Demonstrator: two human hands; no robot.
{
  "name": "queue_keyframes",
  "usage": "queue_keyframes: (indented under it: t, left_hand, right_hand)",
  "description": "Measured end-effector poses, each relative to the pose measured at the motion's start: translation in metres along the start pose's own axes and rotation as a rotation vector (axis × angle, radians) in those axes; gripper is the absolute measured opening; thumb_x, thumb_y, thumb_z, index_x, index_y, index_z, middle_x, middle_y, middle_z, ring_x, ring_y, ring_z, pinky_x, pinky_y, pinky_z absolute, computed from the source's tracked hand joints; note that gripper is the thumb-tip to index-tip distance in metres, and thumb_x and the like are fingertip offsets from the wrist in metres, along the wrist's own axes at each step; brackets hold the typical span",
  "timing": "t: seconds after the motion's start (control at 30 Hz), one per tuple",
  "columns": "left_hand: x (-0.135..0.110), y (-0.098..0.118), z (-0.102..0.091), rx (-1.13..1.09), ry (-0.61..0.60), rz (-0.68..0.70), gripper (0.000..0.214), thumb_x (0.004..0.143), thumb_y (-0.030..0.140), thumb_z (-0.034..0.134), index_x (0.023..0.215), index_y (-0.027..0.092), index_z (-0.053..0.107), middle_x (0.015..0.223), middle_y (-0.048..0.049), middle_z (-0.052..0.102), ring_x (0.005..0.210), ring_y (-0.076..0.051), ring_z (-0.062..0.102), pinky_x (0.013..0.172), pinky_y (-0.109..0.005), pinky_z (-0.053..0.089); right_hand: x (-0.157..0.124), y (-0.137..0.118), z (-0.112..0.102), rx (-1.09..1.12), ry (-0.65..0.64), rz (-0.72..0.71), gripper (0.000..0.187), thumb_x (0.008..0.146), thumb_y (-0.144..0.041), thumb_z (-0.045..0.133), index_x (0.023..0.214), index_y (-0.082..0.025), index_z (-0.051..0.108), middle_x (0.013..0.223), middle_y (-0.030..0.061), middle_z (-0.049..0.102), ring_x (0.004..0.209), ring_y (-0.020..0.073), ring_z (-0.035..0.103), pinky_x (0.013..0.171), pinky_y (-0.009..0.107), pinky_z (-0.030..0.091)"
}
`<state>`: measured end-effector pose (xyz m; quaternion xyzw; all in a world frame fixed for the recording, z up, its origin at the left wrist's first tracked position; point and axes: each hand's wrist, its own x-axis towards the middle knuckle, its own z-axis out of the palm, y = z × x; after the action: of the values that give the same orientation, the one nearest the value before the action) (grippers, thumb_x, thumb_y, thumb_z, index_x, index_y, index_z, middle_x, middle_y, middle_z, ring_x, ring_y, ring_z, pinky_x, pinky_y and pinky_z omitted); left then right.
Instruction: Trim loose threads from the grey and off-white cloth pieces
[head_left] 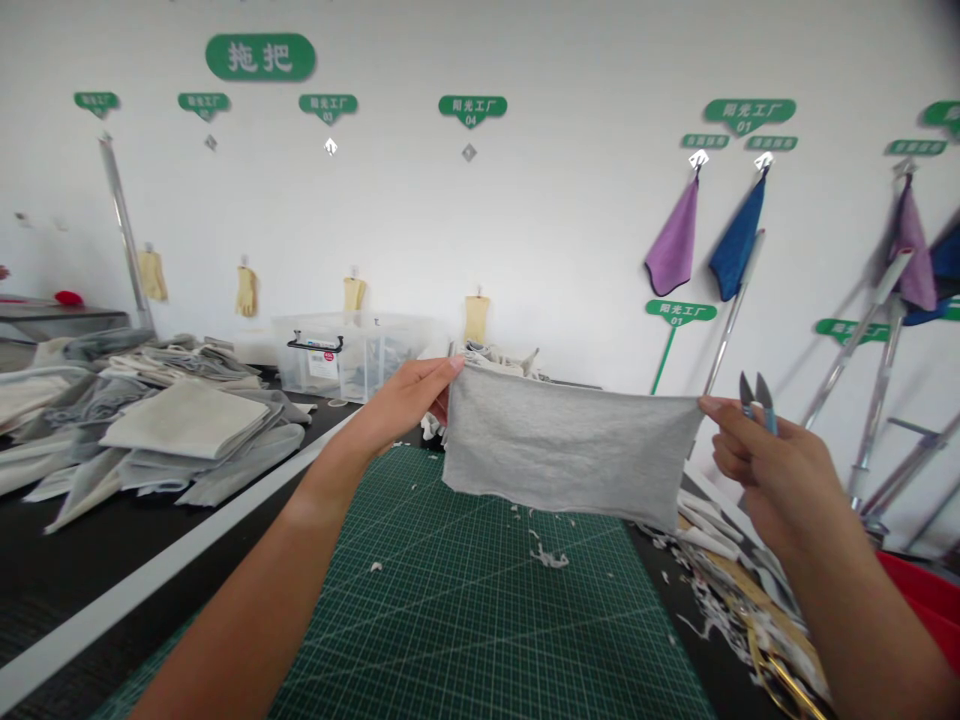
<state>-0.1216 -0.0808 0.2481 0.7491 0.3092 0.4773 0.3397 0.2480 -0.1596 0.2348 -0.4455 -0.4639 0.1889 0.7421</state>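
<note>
Grey fabric rectangle, one: hung above the green cutting mat, upper corners finger-pinched by left hand and right hand, the latter also gripping snips; spreading seemed current, the next move probably needing even tension.

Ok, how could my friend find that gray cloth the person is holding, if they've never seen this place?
Start at the big green mat. Above its far part, look between the left hand and the right hand: each pinches one upper corner of the gray cloth. Unlike the cloths in the pile to the left, it hangs stretched in the air.
</note>
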Motion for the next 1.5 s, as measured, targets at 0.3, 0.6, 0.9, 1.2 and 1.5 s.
queue_keyframes:
  t: [0.3, 0.6, 0.9, 1.2, 1.5]
  left_hand:
    - [0.002, -0.004, -0.006, 0.075, 0.05, 0.021, 0.045, 0.096, 0.057, 0.045, 0.082, 0.017, 0.06, 0.069, -0.002, 0.058, 0.062, -0.012, 0.058, 0.058, -0.024, 0.051]
    - [0.004, -0.006, -0.011, 0.151, 0.123, 0.085, 0.047, 0.097, 0.058, 0.043, 0.076, 0.018, 0.055, 0.065, -0.0008, 0.055, 0.06, -0.012, 0.057, 0.055, -0.022, 0.049]
    - [0.003, -0.003, -0.013, 0.217, 0.159, 0.095, 0.048, 0.098, 0.059, 0.041, 0.075, 0.018, 0.053, 0.063, 0.0004, 0.054, 0.058, -0.013, 0.057, 0.055, -0.023, 0.05]
    - [0.003, -0.019, -0.014, 0.433, -0.107, -0.021, 0.043, 0.098, 0.054, 0.04, 0.085, 0.02, 0.063, 0.067, -0.0023, 0.065, 0.059, -0.014, 0.06, 0.056, -0.024, 0.044]
    - [-0.008, -0.024, 0.043, 0.402, -0.478, -0.045, 0.042, 0.096, 0.05, 0.044, 0.123, 0.026, 0.064, 0.091, -0.0055, 0.072, 0.079, -0.02, 0.066, 0.068, -0.028, 0.046]
  right_hand:
    - [-0.006, -0.008, 0.008, 0.01, -0.005, 0.048, 0.035, 0.07, -0.034, 0.088, 0.085, -0.013, 0.064, 0.06, -0.0108, 0.022, 0.048, 0.0034, 0.018, 0.039, 0.022, 0.011]
    - [-0.003, -0.005, 0.007, 0.01, -0.008, 0.099, 0.043, 0.063, -0.035, 0.093, 0.088, -0.011, 0.067, 0.057, -0.0116, 0.024, 0.045, 0.002, 0.02, 0.036, 0.019, 0.012]
    - [-0.004, -0.004, 0.007, 0.005, -0.038, 0.104, 0.041, 0.065, -0.036, 0.092, 0.086, -0.013, 0.065, 0.059, -0.0117, 0.022, 0.045, 0.002, 0.02, 0.036, 0.018, 0.014]
    - [-0.014, -0.013, 0.015, -0.046, -0.093, 0.121, 0.039, 0.076, -0.045, 0.084, 0.086, -0.014, 0.063, 0.057, -0.011, 0.023, 0.049, 0.0045, 0.017, 0.043, 0.024, 0.013]
    - [-0.031, -0.007, 0.029, -0.226, -0.247, 0.167, 0.043, 0.079, -0.053, 0.077, 0.096, -0.015, 0.07, 0.053, -0.0085, 0.028, 0.051, 0.007, 0.022, 0.048, 0.025, 0.016]
